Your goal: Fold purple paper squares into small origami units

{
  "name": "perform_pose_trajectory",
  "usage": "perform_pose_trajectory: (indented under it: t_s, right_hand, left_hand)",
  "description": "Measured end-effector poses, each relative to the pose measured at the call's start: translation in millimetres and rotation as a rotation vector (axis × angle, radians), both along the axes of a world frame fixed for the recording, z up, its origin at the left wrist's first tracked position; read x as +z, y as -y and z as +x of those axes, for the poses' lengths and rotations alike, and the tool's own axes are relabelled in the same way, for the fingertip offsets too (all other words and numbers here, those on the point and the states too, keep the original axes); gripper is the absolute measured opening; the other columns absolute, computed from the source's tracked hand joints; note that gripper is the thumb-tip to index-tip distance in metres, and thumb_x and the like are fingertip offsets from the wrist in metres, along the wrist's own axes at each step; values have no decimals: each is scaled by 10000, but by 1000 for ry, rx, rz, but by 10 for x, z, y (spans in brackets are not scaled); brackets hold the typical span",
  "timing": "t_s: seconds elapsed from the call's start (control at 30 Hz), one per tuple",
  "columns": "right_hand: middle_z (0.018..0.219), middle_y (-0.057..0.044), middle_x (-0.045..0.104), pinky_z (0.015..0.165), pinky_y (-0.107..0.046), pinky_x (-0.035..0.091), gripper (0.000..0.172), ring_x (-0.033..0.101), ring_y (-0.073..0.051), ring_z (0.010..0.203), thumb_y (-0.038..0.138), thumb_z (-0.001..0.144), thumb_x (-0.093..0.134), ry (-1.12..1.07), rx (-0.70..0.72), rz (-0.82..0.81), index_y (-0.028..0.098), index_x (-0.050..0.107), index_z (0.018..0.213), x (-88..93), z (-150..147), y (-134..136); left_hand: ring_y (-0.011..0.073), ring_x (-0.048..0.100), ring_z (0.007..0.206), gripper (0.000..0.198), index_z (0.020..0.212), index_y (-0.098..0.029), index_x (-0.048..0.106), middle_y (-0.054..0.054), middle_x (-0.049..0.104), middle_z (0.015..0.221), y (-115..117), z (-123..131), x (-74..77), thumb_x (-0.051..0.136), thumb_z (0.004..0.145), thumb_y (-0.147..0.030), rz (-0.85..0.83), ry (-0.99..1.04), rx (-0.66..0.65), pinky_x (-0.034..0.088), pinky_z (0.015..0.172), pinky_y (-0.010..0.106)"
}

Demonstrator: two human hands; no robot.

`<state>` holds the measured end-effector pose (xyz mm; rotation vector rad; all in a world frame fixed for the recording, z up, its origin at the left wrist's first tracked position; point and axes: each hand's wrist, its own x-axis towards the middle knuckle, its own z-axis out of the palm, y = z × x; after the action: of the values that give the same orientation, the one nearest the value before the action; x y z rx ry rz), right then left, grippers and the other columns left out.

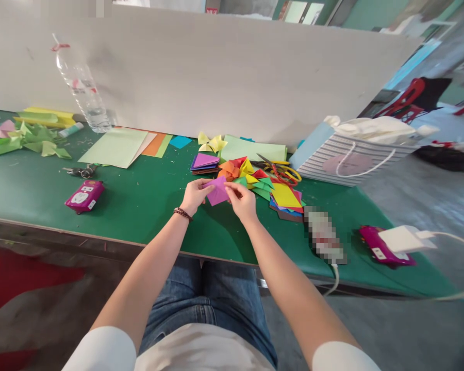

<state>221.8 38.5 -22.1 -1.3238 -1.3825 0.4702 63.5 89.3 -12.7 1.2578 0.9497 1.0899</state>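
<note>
Both hands are working the same piece here. The left hand (193,196) is pinching the left edge of a purple paper square (217,191), grip pressed together on it with the thumb on top. The right hand (243,200) is pinching the right side the same way. The paper is being held up over the green tabletop (147,206), right in front of the person, not lying flat. A beaded bracelet (182,213) is sitting on the left wrist.

Just behind the paper, a bunch of folded colored pieces (247,174) is lying in a heap: orange, red, yellow, green. Just right of the right hand, a stack of colored squares (286,198) is lying with a yellow 1 on top. Scissors (281,171) are lying behind that, near a striped gift bag (344,159). Well off to the left, a magenta gadget (85,196) is sitting near the tabletop edge. A clear plastic bottle (83,87) is leaning against the white board (235,77) at the back.
</note>
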Motion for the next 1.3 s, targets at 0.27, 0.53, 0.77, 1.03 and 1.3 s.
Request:
perform_pose_trajectory:
  t_s: [0.27,0.53,0.77,1.03,1.3]
  right_hand:
    - [884,-56,709,713,-354,563,355,644,-199,767,405,765,659,-62,46,-22,196,697,1051,-54,-18,-35]
    - [778,-27,669,531,-279,486,395,562,-141,591,439,827,576,-202,12,-12,193,681,1118,-92,36,-90]
    - [921,-65,699,539,-283,488,413,591,-154,654,431,834,553,-295,-51,13,178,676,1136,-137,34,-130]
    - [1089,-93,700,798,-379,550,495,662,-230,913,392,715,723,-245,35,23,183,652,1159,-127,5,-125]
    - [1179,-131,599,879,-416,521,513,602,-236,1022,302,773,653,155,-45,208,193,548,1263,-125,-76,-75]
  left_hand:
    - [2,361,342,330,1004,-111,702,25,693,734,-23,9,-37,746,722,-277,24,-6,6,259,319,168]
    - [94,596,611,488,1170,-119,645,84,720,968,9,21,5,668,683,-112,51,56,-122,454,457,171]
    - [85,593,640,576,1224,-168,630,88,677,1157,30,28,22,693,658,-89,123,21,-108,412,450,155]
    - [86,533,487,343,1094,-133,714,40,726,786,13,35,-19,692,795,-300,193,-120,101,418,468,204]
    - [158,680,782,260,1061,-156,725,58,737,937,31,55,26,642,821,-212,278,-108,186,553,695,240]
